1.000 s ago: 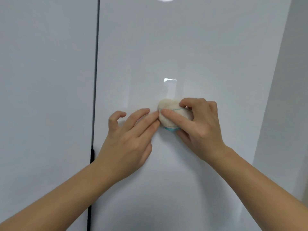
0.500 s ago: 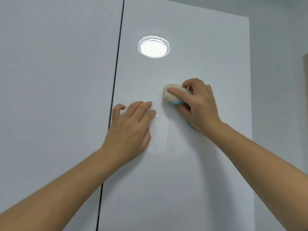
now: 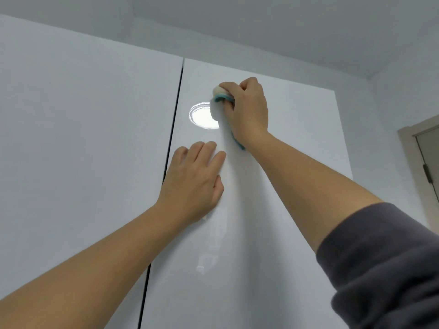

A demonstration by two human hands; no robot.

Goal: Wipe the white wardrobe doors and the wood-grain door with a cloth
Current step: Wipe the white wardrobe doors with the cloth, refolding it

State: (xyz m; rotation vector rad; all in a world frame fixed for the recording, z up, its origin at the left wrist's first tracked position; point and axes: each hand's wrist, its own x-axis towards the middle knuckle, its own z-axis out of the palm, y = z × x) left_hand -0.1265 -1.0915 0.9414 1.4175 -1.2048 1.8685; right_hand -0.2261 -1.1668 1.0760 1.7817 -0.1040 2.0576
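Near the top edge of the wardrobe door, the right hand clutched the bunched cloth while the left hand lay flat and empty on it; a downward stroke seemed due next.

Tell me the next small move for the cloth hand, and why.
Probably slide the cloth up to the top edge of the right wardrobe door, then sweep right. The right hand grips it just below that edge; the left hand rests flat lower down.
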